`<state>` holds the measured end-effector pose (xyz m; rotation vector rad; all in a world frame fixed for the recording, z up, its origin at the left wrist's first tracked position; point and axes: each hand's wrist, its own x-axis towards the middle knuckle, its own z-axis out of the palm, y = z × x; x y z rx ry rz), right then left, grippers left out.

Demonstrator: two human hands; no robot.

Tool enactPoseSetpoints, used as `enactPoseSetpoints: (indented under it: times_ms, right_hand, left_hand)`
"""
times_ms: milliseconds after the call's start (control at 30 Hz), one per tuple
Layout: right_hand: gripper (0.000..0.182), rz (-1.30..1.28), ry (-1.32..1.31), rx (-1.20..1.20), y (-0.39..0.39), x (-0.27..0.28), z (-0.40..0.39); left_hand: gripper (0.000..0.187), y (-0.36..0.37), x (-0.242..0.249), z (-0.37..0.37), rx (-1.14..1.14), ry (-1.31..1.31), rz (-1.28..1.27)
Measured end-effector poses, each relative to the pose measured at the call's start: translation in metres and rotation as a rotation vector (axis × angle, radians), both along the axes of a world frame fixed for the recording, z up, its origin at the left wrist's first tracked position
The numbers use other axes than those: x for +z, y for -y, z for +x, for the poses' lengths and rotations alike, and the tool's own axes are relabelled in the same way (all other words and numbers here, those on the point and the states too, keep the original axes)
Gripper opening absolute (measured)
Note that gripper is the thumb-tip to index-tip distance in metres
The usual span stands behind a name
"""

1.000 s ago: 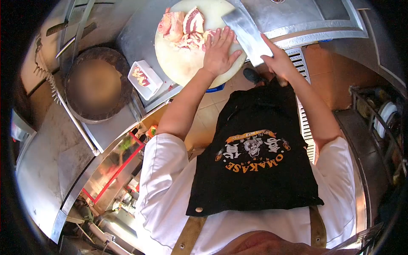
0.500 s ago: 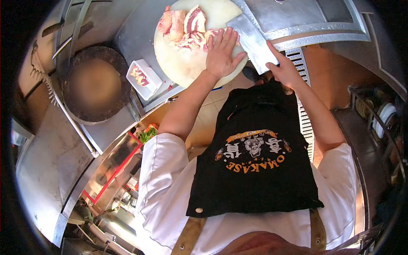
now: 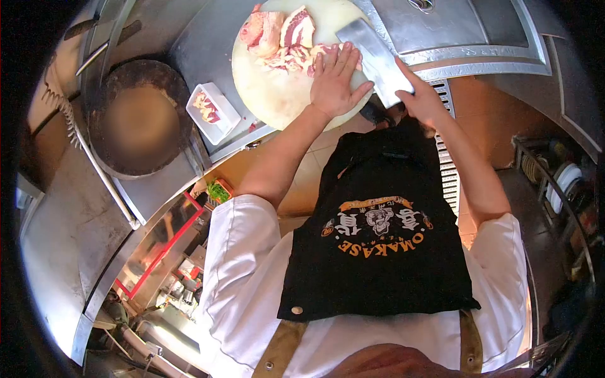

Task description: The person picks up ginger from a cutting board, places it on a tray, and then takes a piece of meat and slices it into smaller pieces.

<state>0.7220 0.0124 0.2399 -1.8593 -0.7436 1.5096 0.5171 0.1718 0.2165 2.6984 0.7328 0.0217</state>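
My right hand (image 3: 421, 94) is wrapped round the handle end of a broad cleaver (image 3: 379, 58). The wide blade slants across the right edge of a round, pale chopping board (image 3: 277, 104). Beside the blade, my left hand (image 3: 336, 83) lies flat with fingers stretched out, its fingertips resting on raw meat slices (image 3: 321, 57). Behind the slices sit two larger chunks: a pale, fatty one (image 3: 260, 31) and a red one with yellow fat (image 3: 298, 28). What lies under my left fingers is hidden.
Left of the board, a white plastic tub (image 3: 220, 130) holds some meat slices. A dark wok (image 3: 104, 151) with blurred contents stands farther left. A metal counter edge (image 3: 472, 63) runs on the right, and a rack with dishes (image 3: 563, 186) stands lower right.
The view has shifted slightly. Both hands, the cleaver and the meat keep nearly the same places relative to each other.
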Motion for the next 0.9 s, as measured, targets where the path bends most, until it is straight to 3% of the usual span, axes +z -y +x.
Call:
enactPoseSetpoints:
  times_ms: [100, 200, 233, 300, 533, 767, 900]
  right_hand:
    - [0.075, 0.084, 0.071, 0.028, -0.034, -0.01, 0.005]
    - [0.076, -0.033, -0.047, -0.002, -0.042, 0.001, 0.002]
    - [0.076, 0.055, 0.023, 0.004, -0.027, -0.002, -0.002]
    - [0.078, -0.107, -0.043, 0.022, -0.001, 0.012, -0.001]
    - [0.075, 0.291, 0.299, 0.061, -0.037, -0.029, -0.004]
    - [0.081, 0.124, 0.325, 0.133, 0.01, 0.002, -0.018]
    - [0.081, 0.114, 0.419, 0.126, -0.014, -0.001, -0.024]
  left_hand:
    - [0.09, -0.001, -0.001, 0.002, 0.0, 0.016, 0.011]
    - [0.091, 0.003, -0.003, 0.0, -0.012, -0.022, 0.051]
    - [0.091, 0.002, -0.002, 0.0, -0.015, -0.038, 0.053]
    - [0.092, -0.002, -0.001, 0.002, -0.014, -0.038, 0.036]
    - [0.093, -0.002, -0.003, 0.001, 0.003, 0.058, 0.006]
    - [0.088, -0.001, -0.001, -0.001, -0.025, 0.077, -0.012]
    - [0.088, -0.001, -0.001, -0.002, -0.003, 0.088, -0.023]
